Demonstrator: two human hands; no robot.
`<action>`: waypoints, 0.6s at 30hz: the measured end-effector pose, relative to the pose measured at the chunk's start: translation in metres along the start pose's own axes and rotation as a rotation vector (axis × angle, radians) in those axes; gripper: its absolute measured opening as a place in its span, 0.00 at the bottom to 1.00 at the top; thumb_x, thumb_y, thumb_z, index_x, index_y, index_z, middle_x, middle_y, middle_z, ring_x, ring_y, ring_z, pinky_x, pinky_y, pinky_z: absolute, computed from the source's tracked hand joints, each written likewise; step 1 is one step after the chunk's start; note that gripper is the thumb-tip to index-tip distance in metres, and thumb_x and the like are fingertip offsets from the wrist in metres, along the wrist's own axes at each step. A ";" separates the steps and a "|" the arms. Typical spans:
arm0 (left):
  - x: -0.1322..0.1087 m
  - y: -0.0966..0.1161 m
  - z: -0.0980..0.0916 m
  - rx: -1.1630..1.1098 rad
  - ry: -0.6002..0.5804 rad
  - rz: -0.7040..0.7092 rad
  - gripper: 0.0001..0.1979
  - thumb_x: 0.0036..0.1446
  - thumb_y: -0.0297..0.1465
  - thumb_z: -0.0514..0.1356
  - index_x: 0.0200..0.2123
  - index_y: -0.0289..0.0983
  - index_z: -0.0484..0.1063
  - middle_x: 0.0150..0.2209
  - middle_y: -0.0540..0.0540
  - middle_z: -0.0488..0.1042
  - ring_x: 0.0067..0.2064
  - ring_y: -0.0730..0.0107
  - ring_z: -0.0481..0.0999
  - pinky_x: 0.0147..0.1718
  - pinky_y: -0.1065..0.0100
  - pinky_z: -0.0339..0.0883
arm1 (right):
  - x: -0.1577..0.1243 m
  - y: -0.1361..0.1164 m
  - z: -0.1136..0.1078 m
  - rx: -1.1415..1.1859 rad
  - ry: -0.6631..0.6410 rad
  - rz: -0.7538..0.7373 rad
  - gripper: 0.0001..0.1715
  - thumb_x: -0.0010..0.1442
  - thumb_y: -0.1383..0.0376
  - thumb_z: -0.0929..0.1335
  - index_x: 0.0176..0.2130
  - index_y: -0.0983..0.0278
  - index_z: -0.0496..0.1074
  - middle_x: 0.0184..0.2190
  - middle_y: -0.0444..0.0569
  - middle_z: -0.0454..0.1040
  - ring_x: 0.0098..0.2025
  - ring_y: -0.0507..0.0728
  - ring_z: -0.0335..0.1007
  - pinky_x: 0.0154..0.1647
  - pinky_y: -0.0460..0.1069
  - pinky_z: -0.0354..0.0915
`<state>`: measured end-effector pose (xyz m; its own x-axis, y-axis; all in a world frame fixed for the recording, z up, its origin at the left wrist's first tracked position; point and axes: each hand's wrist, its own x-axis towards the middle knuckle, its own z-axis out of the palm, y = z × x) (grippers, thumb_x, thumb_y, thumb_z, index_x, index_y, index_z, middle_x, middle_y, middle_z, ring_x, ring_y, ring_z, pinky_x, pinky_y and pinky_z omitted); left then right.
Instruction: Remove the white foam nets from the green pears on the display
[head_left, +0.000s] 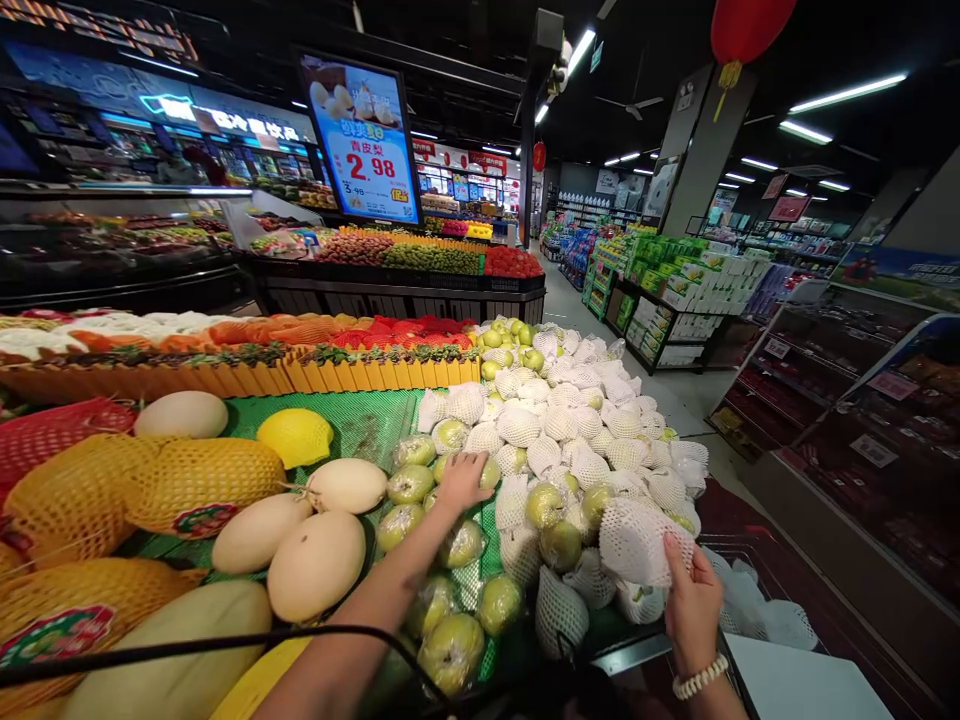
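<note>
My left hand [463, 481] reaches across the fruit stand and rests palm down, fingers curled over a green pear [489, 472] in clear wrap. My right hand [691, 600], with a pearl bracelet on the wrist, grips a pear in a white foam net [634, 542] at the near right of the pile. Around both hands lies a heap of green pears [559, 440], some in clear wrap, many in white foam nets, on green matting [360, 420].
Pale smooth melons [315, 563] and yellow netted melons [202, 485] lie to the left. A low orange fence [315, 375] borders the stand behind. A blue price sign [364, 140] hangs above. An aisle [570, 300] and shelves [847, 430] run along the right.
</note>
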<state>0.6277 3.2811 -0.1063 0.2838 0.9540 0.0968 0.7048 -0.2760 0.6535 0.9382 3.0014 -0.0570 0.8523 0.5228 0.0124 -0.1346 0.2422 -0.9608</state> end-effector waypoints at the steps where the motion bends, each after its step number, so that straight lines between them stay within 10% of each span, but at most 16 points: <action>1: 0.006 -0.002 0.002 0.099 -0.054 0.036 0.36 0.37 0.28 0.75 0.54 0.35 0.76 0.58 0.30 0.79 0.71 0.35 0.68 0.78 0.45 0.42 | 0.001 0.000 -0.003 0.014 0.020 -0.012 0.34 0.45 0.47 0.86 0.45 0.66 0.86 0.48 0.53 0.86 0.47 0.58 0.81 0.49 0.49 0.78; 11: 0.002 -0.017 0.015 0.600 -0.206 0.127 0.43 0.58 0.44 0.72 0.71 0.29 0.67 0.63 0.23 0.76 0.73 0.32 0.65 0.74 0.44 0.47 | 0.005 -0.008 -0.030 0.179 0.233 0.040 0.37 0.44 0.49 0.86 0.49 0.64 0.84 0.51 0.50 0.86 0.51 0.57 0.81 0.50 0.47 0.79; 18: -0.001 -0.017 0.008 0.699 -0.244 0.206 0.38 0.58 0.42 0.70 0.65 0.25 0.71 0.59 0.22 0.77 0.65 0.33 0.72 0.65 0.49 0.60 | -0.021 0.004 -0.044 0.164 0.275 0.082 0.37 0.41 0.50 0.86 0.47 0.64 0.83 0.49 0.50 0.85 0.52 0.59 0.82 0.52 0.49 0.80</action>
<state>0.6209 3.2841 -0.1237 0.5324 0.8446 -0.0567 0.8461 -0.5330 0.0055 0.9421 2.9553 -0.0733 0.9369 0.3109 -0.1601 -0.2691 0.3486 -0.8978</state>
